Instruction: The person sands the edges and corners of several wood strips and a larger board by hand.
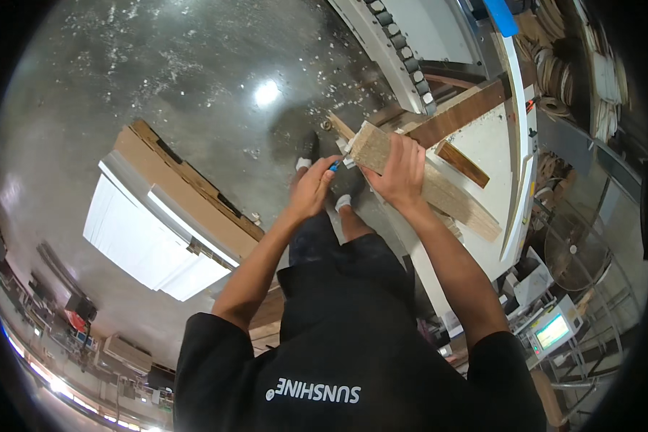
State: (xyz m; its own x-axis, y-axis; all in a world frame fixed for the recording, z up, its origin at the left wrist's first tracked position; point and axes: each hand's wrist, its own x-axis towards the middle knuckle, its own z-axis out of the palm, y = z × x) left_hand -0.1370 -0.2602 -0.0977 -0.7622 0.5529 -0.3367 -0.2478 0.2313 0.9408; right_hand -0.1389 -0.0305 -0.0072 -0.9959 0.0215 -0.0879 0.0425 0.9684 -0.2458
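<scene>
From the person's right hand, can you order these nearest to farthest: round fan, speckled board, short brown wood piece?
In the head view, from the right hand:
1. Speckled board, in its grip.
2. Short brown wood piece, rightward on the white table.
3. Round fan, far right, beyond the table.

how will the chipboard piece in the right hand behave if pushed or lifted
The chipboard piece is likely stiff: it looks thick and shows no sag. Its densely packed chips suggest some heft. Its flat faces should keep it from rolling.
</scene>
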